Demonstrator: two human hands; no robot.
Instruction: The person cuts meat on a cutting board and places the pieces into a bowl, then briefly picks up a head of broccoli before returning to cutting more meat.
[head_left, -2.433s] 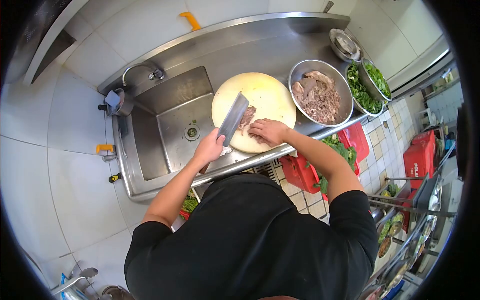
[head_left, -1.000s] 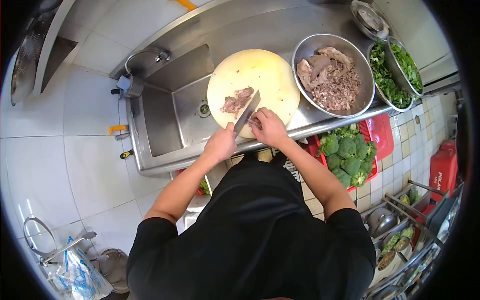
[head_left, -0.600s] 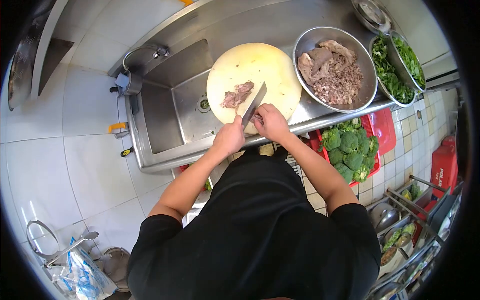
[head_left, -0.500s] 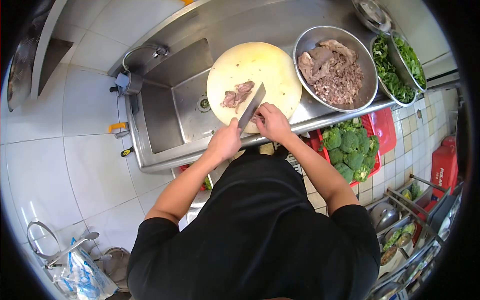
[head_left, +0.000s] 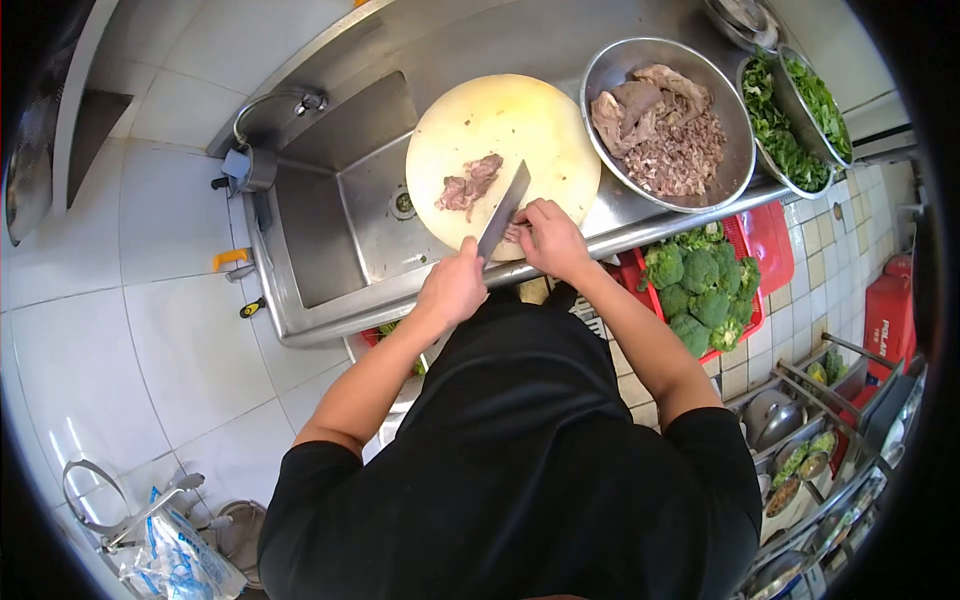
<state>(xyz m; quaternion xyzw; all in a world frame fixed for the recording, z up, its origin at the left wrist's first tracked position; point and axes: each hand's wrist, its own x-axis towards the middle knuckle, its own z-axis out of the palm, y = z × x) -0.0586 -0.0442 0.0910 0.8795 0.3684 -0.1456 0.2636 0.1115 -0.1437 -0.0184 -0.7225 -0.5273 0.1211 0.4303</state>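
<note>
On the round pale cutting board (head_left: 520, 110), my left hand (head_left: 453, 285) grips the handle of a cleaver (head_left: 503, 212), its blade angled up and to the right. Just right of the blade, my right hand (head_left: 552, 240) has its fingers bent over a small piece of meat (head_left: 513, 233), which they partly hide. More cooked-looking meat (head_left: 470, 186) lies on the board, left of the blade. To the right of the board, a large steel bowl (head_left: 748, 150) holds chopped meat and bigger uncut pieces.
The board rests across the steel sink (head_left: 325, 235), near its front edge. Bowls of leafy greens (head_left: 790, 155) stand beyond the meat bowl. Below the counter at right is a red basket of broccoli (head_left: 708, 285). An orange-handled tool (head_left: 232, 258) is at the sink's left side.
The view has shifted slightly. Both hands stay at nearly the same spot on the board, with the cleaver still beside the right fingers.
</note>
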